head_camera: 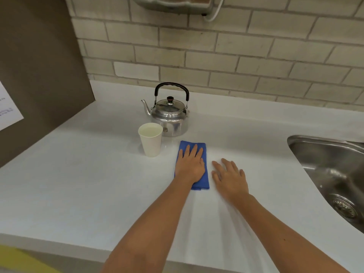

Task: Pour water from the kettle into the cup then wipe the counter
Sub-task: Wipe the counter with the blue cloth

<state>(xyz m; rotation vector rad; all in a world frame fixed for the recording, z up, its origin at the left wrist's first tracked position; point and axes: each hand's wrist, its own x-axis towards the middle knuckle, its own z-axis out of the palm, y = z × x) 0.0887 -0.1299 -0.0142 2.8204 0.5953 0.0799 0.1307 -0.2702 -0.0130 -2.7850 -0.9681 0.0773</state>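
Observation:
A steel kettle (169, 115) with a black handle stands upright at the back of the white counter (88, 184), spout pointing left. A white paper cup (150, 139) holding water stands just in front of it, to the left. A folded blue cloth (204, 180) lies flat to the right of the cup. My left hand (190, 164) presses flat on the cloth, fingers together and pointing away. My right hand (229, 177) rests flat on the bare counter just right of the cloth, fingers spread, holding nothing.
A steel sink (331, 174) with a drain is set into the counter at the right. A brown panel (39, 75) bearing a paper sheet closes off the left side. A tiled wall (236, 56) runs behind the counter. The counter's front edge is near me.

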